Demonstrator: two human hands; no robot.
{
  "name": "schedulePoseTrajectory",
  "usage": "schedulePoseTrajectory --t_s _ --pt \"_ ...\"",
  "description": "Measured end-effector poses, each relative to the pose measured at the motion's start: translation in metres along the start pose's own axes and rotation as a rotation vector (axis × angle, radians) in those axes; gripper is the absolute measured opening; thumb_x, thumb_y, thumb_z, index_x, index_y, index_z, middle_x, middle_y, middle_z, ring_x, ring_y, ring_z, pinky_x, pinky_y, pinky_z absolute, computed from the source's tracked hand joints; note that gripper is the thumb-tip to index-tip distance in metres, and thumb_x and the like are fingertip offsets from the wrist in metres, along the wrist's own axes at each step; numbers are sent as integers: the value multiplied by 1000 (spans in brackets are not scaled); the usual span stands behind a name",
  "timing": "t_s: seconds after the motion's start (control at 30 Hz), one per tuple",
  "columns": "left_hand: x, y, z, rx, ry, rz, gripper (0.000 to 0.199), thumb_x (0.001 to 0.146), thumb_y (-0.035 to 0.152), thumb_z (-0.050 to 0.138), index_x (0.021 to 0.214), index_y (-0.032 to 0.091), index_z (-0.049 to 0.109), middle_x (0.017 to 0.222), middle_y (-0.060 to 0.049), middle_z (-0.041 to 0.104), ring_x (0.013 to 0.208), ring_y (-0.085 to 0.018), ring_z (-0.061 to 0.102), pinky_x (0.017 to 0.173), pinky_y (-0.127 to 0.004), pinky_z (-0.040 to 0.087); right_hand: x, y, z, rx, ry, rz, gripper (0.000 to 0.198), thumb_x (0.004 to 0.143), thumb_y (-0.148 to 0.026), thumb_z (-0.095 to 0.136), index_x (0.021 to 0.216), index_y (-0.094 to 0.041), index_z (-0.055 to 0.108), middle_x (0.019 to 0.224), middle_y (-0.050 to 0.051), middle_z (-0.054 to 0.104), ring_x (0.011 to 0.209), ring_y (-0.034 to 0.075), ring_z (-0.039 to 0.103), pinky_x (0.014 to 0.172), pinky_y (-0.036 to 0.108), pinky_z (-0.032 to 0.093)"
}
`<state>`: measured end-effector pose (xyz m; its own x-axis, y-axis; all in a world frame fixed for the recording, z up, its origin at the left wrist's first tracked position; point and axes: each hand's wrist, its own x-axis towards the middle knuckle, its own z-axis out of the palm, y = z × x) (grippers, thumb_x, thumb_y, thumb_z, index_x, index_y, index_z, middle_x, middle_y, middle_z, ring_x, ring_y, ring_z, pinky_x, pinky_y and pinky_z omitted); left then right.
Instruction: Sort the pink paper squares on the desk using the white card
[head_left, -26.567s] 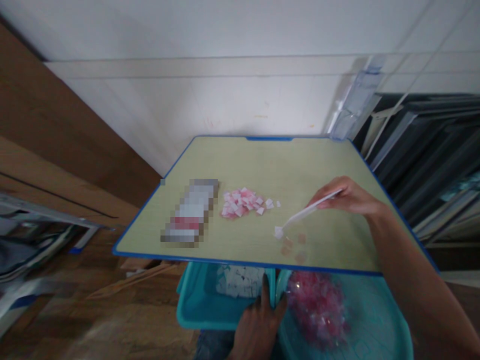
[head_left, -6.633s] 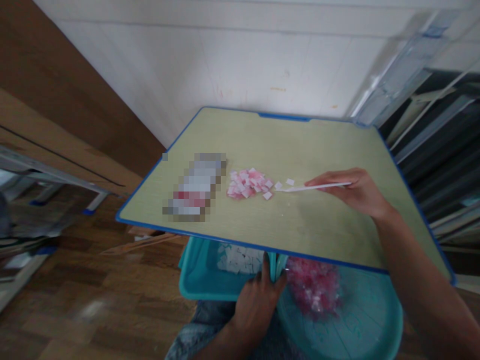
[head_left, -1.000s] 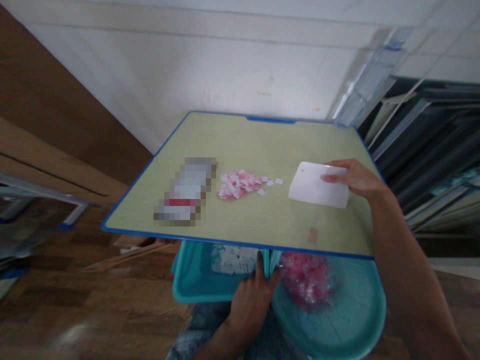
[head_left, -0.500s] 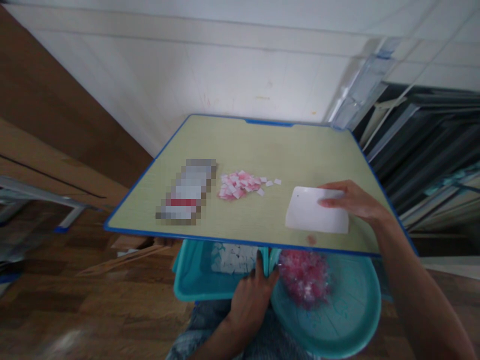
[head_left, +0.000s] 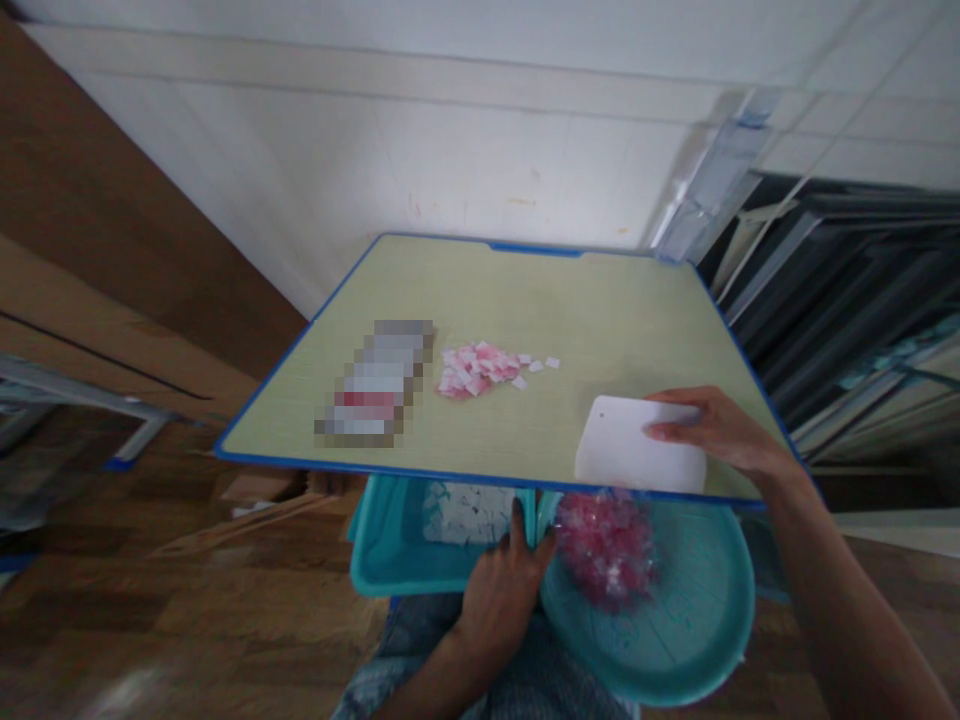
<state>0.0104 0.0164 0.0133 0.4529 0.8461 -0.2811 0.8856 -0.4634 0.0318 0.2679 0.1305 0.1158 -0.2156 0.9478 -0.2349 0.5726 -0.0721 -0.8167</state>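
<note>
My right hand (head_left: 712,430) grips a white plastic scraper (head_left: 634,450), thumb on its near face. The scraper is tilted on the pale green tabletop (head_left: 585,310), its lower edge at the table's front edge. Just below sits a round teal basin (head_left: 690,640) with a pink heap (head_left: 607,550) in clear wrapping or small clear pieces; I cannot tell which. My left hand (head_left: 502,590) is closed over the adjoining rims of this basin and a rectangular teal tray (head_left: 405,580). Small pink and white square pieces (head_left: 480,370) lie piled mid-table.
A blurred-out flat rectangular object (head_left: 379,385) lies on the table's left. White pieces (head_left: 469,510) rest in the tray. Dark flat panels (head_left: 847,260) lean at the right, by a clear plastic bottle-like thing (head_left: 709,190). A white wall (head_left: 465,150) stands behind.
My right hand has drawn the scraper toward me, to the table's front edge. The small reddish bit in front of it no longer shows there. My left hand has stayed in place.
</note>
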Motion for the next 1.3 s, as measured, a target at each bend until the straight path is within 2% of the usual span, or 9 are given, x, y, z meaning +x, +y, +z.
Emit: schedulePoseTrajectory --t_s 0.17,0.3,0.5,0.57,0.77,0.9,0.97,1.1,1.3 --pt "0 0 1 16 8 13 48 82 15 31 126 35 28 128 -21 34 70 -18 61 55 -30 50 -8 -3 2 -33 97 15 42 55 -39 68 89 -14 66 88 9 66 78 25 61 64 32 49" --pt "0 0 1 9 25 6 46 83 17 29 124 36 30 128 -21 35 69 -18 62 54 -30 51 -19 -8 3 -104 126 -31 36 57 -40 67 85 -16 67 86 8 67 78 24 61 66 31 48" --pt "-2 0 -1 -16 7 16 42 83 18 28 122 35 35 129 -22 34 73 -19 61 56 -31 51 -27 -20 -9 -157 -83 -131 30 64 -37 63 85 -17 68 77 6 67 64 18 61 54 23 47" --pt "-2 0 -1 -21 -5 13 43 83 18 28 122 35 35 130 -22 33 74 -19 61 57 -31 51 -19 -31 -15 -170 -98 -205 29 63 -36 63 85 -17 68 77 5 67 62 16 60 52 22 46" --pt "-1 1 0 -56 21 -2 41 83 17 29 119 35 39 128 -21 37 73 -19 62 57 -31 51 43 -56 -23 -155 174 -373 29 58 -38 67 78 -17 66 74 3 65 62 14 57 53 22 43" --pt "-1 1 3 -61 22 -15 40 83 18 30 118 35 40 127 -21 38 73 -20 62 57 -32 51 81 -43 -16 -125 448 -378 29 61 -42 63 75 -16 65 71 2 63 59 15 55 50 24 41" --pt "-1 1 4 -60 22 -16 40 83 18 30 119 35 39 126 -21 39 75 -20 62 58 -32 51 87 -35 -12 -166 508 -370 28 63 -41 61 75 -16 65 72 3 64 60 16 55 52 25 41" --pt "-1 1 3 -54 -15 -8 43 83 17 30 120 36 36 127 -20 38 76 -20 62 58 -32 51 83 -31 -9 -200 424 -322 31 63 -44 59 77 -17 66 73 3 65 60 16 56 50 25 41" --pt "-1 1 0 -43 -24 -10 43 83 18 31 121 35 36 128 -20 38 75 -19 62 59 -31 51 73 -44 -8 -84 56 -236 35 58 -46 63 75 -15 65 67 2 62 53 13 53 46 22 39"
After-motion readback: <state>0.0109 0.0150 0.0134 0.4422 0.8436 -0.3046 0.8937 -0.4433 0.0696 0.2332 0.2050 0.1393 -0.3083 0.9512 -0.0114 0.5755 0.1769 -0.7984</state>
